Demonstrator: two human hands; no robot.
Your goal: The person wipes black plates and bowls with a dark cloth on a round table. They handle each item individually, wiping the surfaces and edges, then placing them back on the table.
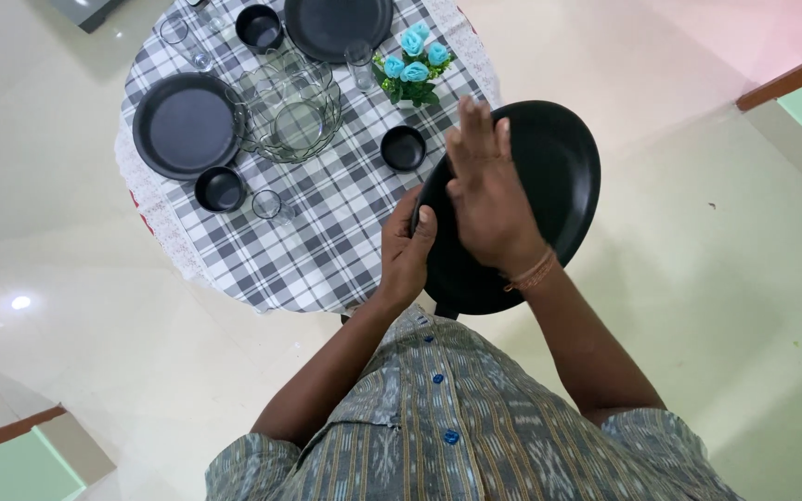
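Observation:
I hold a large black plate (559,176) in front of my chest, beside the round table (327,250). My left hand (406,246) grips the plate's left rim, thumb over the edge. My right hand (485,190) lies flat on the plate's face, fingers straight and together, a thread band at the wrist. The plate hangs partly past the table's right edge, over the floor.
The checked tablecloth carries two more black plates (187,125) (338,23), three small black bowls (404,147) (220,188) (260,26), a wire basket (294,116), several glasses (268,204), and blue flowers (412,70). Pale tiled floor surrounds the table.

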